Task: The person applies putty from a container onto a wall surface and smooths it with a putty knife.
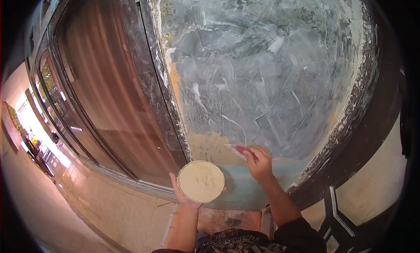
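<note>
Left hand [187,201] has its grip spread around a round tub of cream-coloured paste [201,181], while right hand's [260,162] grip is pinched on a flat reddish-white scraper [237,151], right by the patchy grey wall [267,95].

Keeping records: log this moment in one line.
left hand: holding round tub of beige paste | right hand: holding scraper by beige wall patch

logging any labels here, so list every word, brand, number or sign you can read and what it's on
No text can be read: none shows on the panel, tub or scraper.
The patterned shirt is too blurred to tell if it holds lettering.
Far-left background things are too small to tell.
</note>
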Action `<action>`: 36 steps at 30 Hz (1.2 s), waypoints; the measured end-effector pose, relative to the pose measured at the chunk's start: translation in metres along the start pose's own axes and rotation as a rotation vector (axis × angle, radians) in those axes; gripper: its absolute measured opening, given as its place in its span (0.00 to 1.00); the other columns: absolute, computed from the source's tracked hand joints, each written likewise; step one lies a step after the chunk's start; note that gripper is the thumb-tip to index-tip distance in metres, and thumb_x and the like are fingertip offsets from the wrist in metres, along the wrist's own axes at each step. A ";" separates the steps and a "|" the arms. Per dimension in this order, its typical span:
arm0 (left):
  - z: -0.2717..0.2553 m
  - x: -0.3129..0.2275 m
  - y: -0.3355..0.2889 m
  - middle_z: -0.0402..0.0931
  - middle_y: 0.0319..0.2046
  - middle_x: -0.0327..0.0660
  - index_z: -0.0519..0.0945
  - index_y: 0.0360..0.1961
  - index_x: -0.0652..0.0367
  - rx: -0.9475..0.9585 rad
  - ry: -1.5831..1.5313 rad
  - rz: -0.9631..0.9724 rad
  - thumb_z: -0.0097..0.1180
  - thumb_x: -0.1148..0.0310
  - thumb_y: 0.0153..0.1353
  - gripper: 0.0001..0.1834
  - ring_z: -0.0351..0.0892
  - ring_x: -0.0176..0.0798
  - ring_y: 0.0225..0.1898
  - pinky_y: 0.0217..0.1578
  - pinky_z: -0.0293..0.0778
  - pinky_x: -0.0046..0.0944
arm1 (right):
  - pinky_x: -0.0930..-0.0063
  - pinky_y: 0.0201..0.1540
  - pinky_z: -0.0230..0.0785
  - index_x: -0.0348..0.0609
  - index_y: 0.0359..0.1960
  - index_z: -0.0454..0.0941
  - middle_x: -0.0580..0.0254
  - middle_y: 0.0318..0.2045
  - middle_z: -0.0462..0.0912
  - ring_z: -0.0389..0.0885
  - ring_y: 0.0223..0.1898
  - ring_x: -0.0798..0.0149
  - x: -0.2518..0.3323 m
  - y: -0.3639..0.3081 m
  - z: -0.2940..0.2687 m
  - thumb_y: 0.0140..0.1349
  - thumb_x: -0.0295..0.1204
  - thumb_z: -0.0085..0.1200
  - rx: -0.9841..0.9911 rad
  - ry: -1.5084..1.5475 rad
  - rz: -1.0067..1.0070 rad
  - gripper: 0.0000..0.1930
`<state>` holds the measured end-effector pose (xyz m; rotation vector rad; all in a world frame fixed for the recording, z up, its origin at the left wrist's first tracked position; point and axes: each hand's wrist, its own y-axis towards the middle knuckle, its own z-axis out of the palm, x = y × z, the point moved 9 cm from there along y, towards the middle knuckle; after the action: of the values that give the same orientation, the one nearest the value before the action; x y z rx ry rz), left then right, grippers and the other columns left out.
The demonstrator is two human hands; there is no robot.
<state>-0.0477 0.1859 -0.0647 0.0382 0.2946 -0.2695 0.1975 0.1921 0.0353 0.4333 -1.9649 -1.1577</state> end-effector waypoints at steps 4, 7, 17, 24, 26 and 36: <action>0.000 0.000 0.000 0.65 0.71 0.53 0.71 0.70 0.53 -0.004 0.009 0.003 0.40 0.21 0.62 0.51 0.68 0.70 0.66 0.53 0.60 0.96 | 0.61 0.38 0.75 0.34 0.37 0.83 0.53 0.34 0.86 0.83 0.36 0.50 0.004 0.005 0.004 0.60 0.19 0.64 0.021 -0.086 -0.042 0.05; 0.000 0.001 -0.001 0.65 0.71 0.52 0.70 0.70 0.53 0.004 0.011 -0.001 0.40 0.21 0.62 0.52 0.68 0.70 0.66 0.53 0.59 0.96 | 0.61 0.37 0.76 0.36 0.37 0.84 0.52 0.34 0.86 0.83 0.35 0.49 0.002 0.021 -0.010 0.61 0.20 0.64 -0.034 0.010 0.097 0.04; 0.000 0.005 0.003 0.65 0.71 0.52 0.70 0.71 0.53 0.028 0.014 -0.008 0.41 0.20 0.62 0.52 0.68 0.71 0.66 0.53 0.58 0.97 | 0.60 0.38 0.76 0.35 0.37 0.84 0.51 0.34 0.86 0.83 0.35 0.49 0.001 0.020 -0.007 0.61 0.21 0.65 -0.030 -0.006 0.081 0.05; -0.004 0.004 0.005 0.65 0.71 0.52 0.70 0.70 0.52 0.002 0.033 0.025 0.41 0.20 0.62 0.51 0.68 0.70 0.66 0.53 0.58 0.97 | 0.61 0.38 0.76 0.35 0.37 0.84 0.52 0.34 0.86 0.83 0.35 0.49 -0.004 0.005 0.001 0.60 0.21 0.65 0.044 0.009 0.008 0.05; 0.000 0.006 0.003 0.65 0.71 0.52 0.70 0.70 0.52 0.012 0.028 0.011 0.41 0.20 0.62 0.51 0.68 0.70 0.66 0.53 0.58 0.97 | 0.61 0.38 0.75 0.35 0.37 0.84 0.52 0.34 0.85 0.83 0.35 0.49 0.004 0.008 0.002 0.60 0.21 0.65 0.007 -0.086 -0.073 0.05; 0.008 0.006 -0.005 0.65 0.71 0.51 0.70 0.70 0.51 0.048 -0.024 -0.024 0.41 0.20 0.61 0.51 0.67 0.70 0.67 0.54 0.58 0.97 | 0.59 0.39 0.75 0.36 0.37 0.84 0.53 0.34 0.86 0.83 0.36 0.49 0.007 0.006 0.003 0.60 0.21 0.64 0.049 -0.016 -0.025 0.04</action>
<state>-0.0411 0.1790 -0.0592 0.0785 0.2652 -0.3007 0.1916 0.1925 0.0432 0.4770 -2.0104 -1.1332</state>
